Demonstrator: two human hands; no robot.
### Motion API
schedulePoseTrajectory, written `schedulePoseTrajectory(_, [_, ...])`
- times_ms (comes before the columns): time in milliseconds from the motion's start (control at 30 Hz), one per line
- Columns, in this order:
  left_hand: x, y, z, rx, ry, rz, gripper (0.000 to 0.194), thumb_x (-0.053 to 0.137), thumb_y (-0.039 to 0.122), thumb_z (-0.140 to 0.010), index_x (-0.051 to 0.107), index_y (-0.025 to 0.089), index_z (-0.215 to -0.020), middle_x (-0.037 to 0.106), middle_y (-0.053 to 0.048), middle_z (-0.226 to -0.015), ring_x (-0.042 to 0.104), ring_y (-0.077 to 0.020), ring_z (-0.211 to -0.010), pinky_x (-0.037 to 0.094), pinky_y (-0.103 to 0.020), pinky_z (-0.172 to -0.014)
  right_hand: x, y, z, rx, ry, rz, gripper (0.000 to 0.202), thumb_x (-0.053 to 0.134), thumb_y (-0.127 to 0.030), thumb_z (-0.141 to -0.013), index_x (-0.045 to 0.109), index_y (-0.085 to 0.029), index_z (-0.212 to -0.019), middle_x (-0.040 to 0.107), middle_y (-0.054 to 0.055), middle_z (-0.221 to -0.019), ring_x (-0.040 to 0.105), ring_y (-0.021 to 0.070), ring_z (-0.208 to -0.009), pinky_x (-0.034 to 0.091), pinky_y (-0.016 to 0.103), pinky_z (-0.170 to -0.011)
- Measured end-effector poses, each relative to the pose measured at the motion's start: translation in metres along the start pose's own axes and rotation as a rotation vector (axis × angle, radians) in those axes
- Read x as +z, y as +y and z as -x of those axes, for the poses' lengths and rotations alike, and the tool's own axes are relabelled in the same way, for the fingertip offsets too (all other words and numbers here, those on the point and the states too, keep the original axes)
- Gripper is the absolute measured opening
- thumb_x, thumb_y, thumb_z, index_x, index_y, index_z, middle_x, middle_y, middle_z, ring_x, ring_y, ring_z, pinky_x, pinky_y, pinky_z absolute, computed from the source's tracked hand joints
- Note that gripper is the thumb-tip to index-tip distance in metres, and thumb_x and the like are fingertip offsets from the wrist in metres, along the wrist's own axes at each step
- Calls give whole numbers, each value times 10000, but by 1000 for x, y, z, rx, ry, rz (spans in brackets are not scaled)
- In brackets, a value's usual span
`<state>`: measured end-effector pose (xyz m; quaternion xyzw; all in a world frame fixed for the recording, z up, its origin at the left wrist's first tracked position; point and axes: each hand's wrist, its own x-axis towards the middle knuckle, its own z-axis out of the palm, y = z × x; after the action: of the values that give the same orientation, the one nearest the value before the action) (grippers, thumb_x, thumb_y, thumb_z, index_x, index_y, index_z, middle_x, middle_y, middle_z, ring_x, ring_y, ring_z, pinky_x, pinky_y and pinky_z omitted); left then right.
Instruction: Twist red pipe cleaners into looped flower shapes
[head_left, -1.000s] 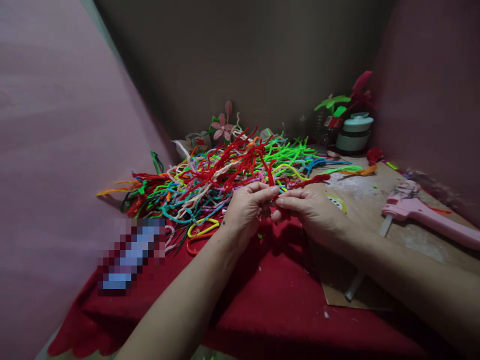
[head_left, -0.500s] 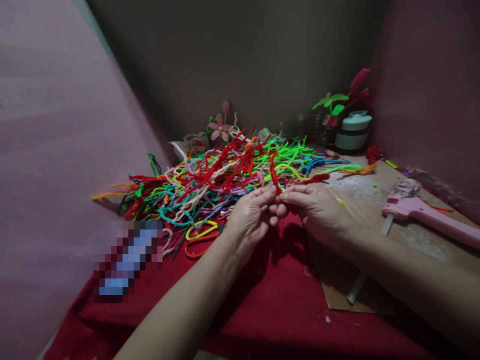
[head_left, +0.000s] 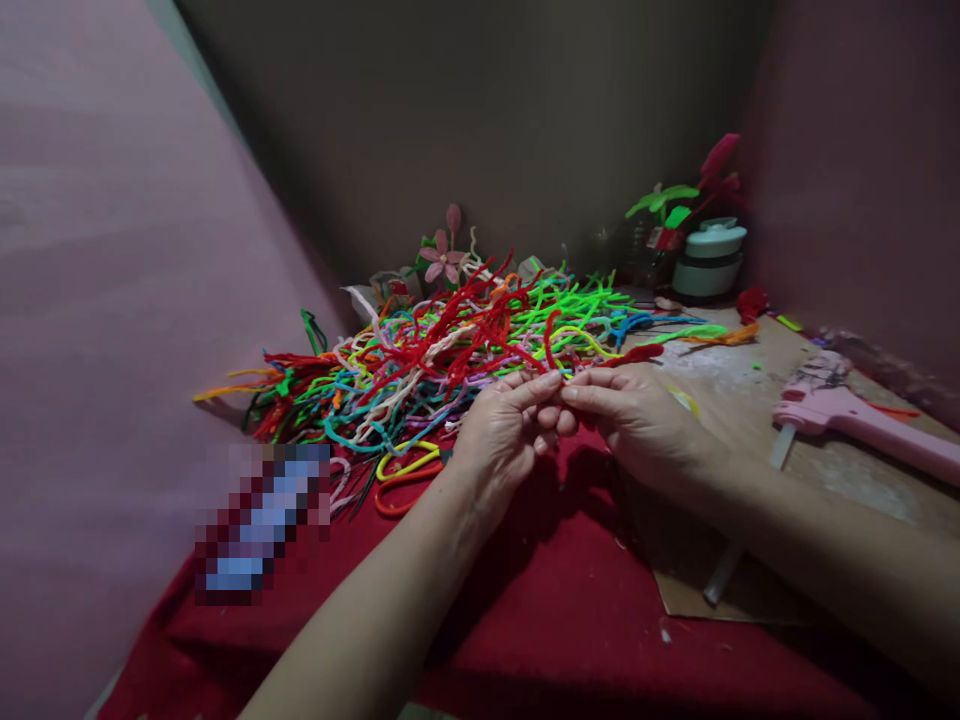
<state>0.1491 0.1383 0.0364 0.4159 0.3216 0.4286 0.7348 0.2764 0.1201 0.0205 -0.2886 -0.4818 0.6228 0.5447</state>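
A red pipe cleaner (head_left: 550,343) rises in a small curve from between my fingertips. My left hand (head_left: 517,425) pinches it with thumb and forefinger, the other fingers curled below. Close against it, my right hand (head_left: 626,405) also pinches at the same spot, its fingertips nearly touching the left ones. The lower part of the strand is hidden by the fingers. Right behind the hands lies a large heap of pipe cleaners (head_left: 405,365) in red, green, white, blue and other colours.
Scissors with yellow and orange handles (head_left: 409,495) lie on the red cloth (head_left: 525,620) left of my hands. A pink glue gun (head_left: 862,415) rests on a cardboard sheet (head_left: 682,590) at right. Behind stand a pink flower (head_left: 442,258) and a pale lidded container (head_left: 709,265).
The upright end of the red pipe cleaner now curves differently and its tip has shifted slightly right. Both hands keep their pinch in nearly the same place. The view has shifted slightly.
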Motion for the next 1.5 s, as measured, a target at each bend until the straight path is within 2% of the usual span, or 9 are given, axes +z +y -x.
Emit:
schedulePoseTrajectory(133, [6, -1, 5, 218, 71, -153, 156, 641, 258, -688, 519, 161, -688, 467, 53, -486, 450, -61, -410, 275, -165, -365, -1, -3, -1, 6, 37, 8, 162, 576, -220, -699, 603, -157, -552, 609, 27, -560, 556, 132, -579, 429, 285, -680])
schedulePoseTrajectory(400, [-8, 22, 4, 783, 47, -1071, 76, 628, 208, -717, 695, 241, -728, 508, -14, -750, 466, -121, -730, 374, -226, -691, -4, -12, -1, 74, 78, 79, 135, 583, -175, -652, 575, -146, -520, 564, 12, -475, 481, 95, -488, 354, 235, -551])
schedulePoseTrajectory(633, [-9, 40, 13, 936, -92, -1497, 92, 575, 228, -774, 664, 221, -756, 597, -40, -861, 448, -170, -884, 349, -298, -814, -2, -12, 0, 69, 0, 94, 135, 573, -170, -665, 571, -145, -532, 553, 4, -459, 470, 92, -480, 355, 235, -551])
schedulePoseTrajectory(900, [-6, 44, 22, 922, -155, -1817, 171, 513, 253, -817, 581, 162, -688, 589, -7, -677, 445, -140, -738, 321, -304, -763, -3, -14, 1, -12, -9, 446, 170, 531, -177, -694, 555, -149, -528, 549, -6, -469, 477, 101, -492, 367, 243, -577])
schedulePoseTrajectory(1033, [-2, 40, 24, 717, -128, -1683, 144, 510, 184, -751, 553, 143, -619, 540, -10, -637, 448, -130, -679, 339, -278, -682, 0, -13, 6, -219, 38, 900, 179, 490, -184, -741, 568, -149, -583, 549, 3, -511, 463, 109, -496, 332, 242, -529])
schedulePoseTrajectory(1200, [-8, 28, 11, 42, -77, -765, 139, 534, 208, -624, 491, 138, -511, 433, 32, -455, 384, -73, -435, 317, -229, -483, 3, -9, 14, -822, 63, 1441, 227, 438, -145, -783, 585, -119, -612, 538, 65, -565, 446, 154, -575, 328, 302, -598])
schedulePoseTrajectory(1300, [-13, 26, 6, -171, -162, -343, 165, 563, 211, -576, 472, 138, -459, 387, 40, -391, 417, -79, -407, 373, -244, -502, 4, -9, 16, -977, 77, 1465, 240, 445, -144, -795, 569, -126, -591, 519, 60, -546, 437, 157, -578, 327, 313, -609])
schedulePoseTrajectory(1367, [-15, 31, 9, -145, -169, -355, 165, 602, 224, -615, 535, 117, -508, 456, 21, -431, 455, -80, -435, 390, -239, -519, 6, -12, 16, -917, 120, 1318, 205, 463, -144, -797, 568, -130, -621, 517, 43, -555, 443, 144, -572, 336, 293, -593])
schedulePoseTrajectory(1500, [-13, 50, 21, 248, -89, -620, 139, 665, 239, -674, 644, 129, -756, 608, -13, -698, 539, -90, -607, 425, -224, -612, 7, -18, 14, -487, 72, 787, 188, 473, -203, -830, 541, -155, -661, 541, -1, -587, 486, 107, -563, 376, 238, -577])
